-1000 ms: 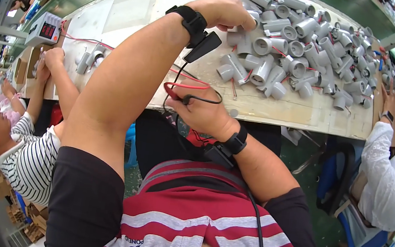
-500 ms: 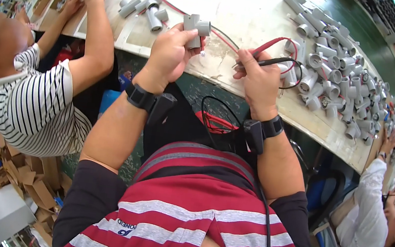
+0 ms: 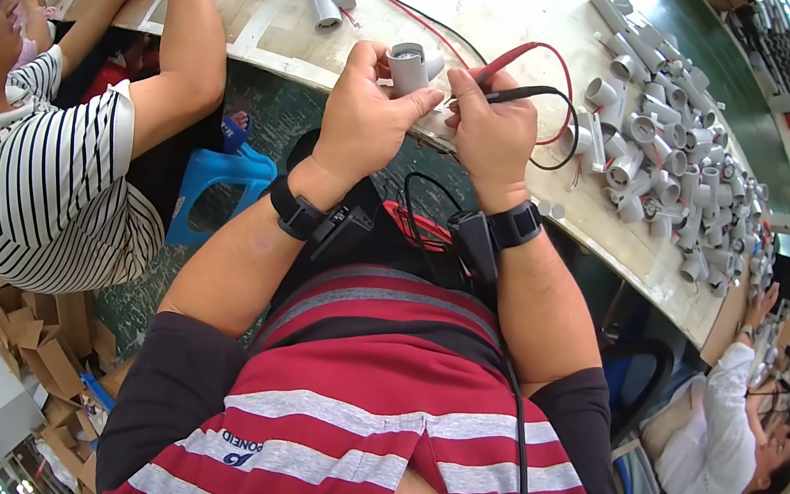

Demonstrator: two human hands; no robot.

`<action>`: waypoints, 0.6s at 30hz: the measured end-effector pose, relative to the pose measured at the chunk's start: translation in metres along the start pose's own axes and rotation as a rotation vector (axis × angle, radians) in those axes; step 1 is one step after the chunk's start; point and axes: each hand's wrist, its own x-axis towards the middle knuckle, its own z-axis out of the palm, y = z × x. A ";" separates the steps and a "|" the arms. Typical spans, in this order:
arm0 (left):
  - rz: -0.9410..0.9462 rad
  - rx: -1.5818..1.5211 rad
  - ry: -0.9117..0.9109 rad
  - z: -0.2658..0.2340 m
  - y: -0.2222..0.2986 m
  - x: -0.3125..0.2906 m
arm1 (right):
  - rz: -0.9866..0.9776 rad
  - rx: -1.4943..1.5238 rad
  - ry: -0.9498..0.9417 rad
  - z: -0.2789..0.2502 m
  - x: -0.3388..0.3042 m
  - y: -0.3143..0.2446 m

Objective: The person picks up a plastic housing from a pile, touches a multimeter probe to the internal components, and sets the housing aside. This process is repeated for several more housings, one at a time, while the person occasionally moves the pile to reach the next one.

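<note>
Manual handling of a grey pipe fitting at a workshop desk, seen from above. The pale desk (image 3: pixel 508 20) spans the upper view, its near edge slanting down toward the right. At the left sits a co-worker in a black-and-white striped shirt (image 3: pixel 60 190), one arm bent over the desk; at the lower right, a second co-worker in a white top (image 3: pixel 714 423) reaches to its far end. A dense heap of grey fittings (image 3: pixel 670 154) covers the right part of the desk, some with red wires. A blue stool (image 3: pixel 222 184) stands on the floor beside the first co-worker. A small cluster of fittings (image 3: pixel 324 5) lies on the desk at upper left, well apart from the heap. The left grip (image 3: pixel 362 121) is closed around the grey pipe fitting (image 3: pixel 407 72), raised at the desk's near edge with its round mouth facing up. The right grip (image 3: pixel 494 128), just beside it, is closed on a red probe (image 3: pixel 504 60) and a black probe (image 3: pixel 517 93), whose leads (image 3: pixel 554 91) loop to the right. Whether the probe tips touch the held fitting cannot be told.
</note>
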 end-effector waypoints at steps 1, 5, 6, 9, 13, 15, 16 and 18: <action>0.000 -0.013 0.011 0.000 -0.002 -0.001 | 0.000 -0.002 -0.005 0.001 0.000 0.000; -0.008 -0.055 0.033 0.003 -0.002 -0.004 | -0.055 -0.027 0.031 0.004 -0.002 0.004; -0.011 -0.069 0.036 0.003 -0.001 -0.004 | -0.091 -0.063 0.032 0.004 -0.002 0.008; -0.023 -0.072 0.047 0.004 -0.004 -0.005 | -0.163 -0.138 0.032 0.005 -0.001 0.014; -0.031 -0.102 0.064 0.007 -0.004 -0.008 | -0.233 -0.216 0.044 0.006 -0.003 0.016; -0.029 -0.119 0.073 0.007 -0.005 -0.009 | -0.314 -0.288 0.062 0.008 -0.005 0.013; -0.009 -0.146 0.096 0.008 -0.009 -0.010 | -0.355 -0.324 0.070 0.009 -0.006 0.012; 0.030 -0.199 0.144 0.009 -0.016 -0.011 | -0.388 -0.347 0.073 0.009 -0.007 0.011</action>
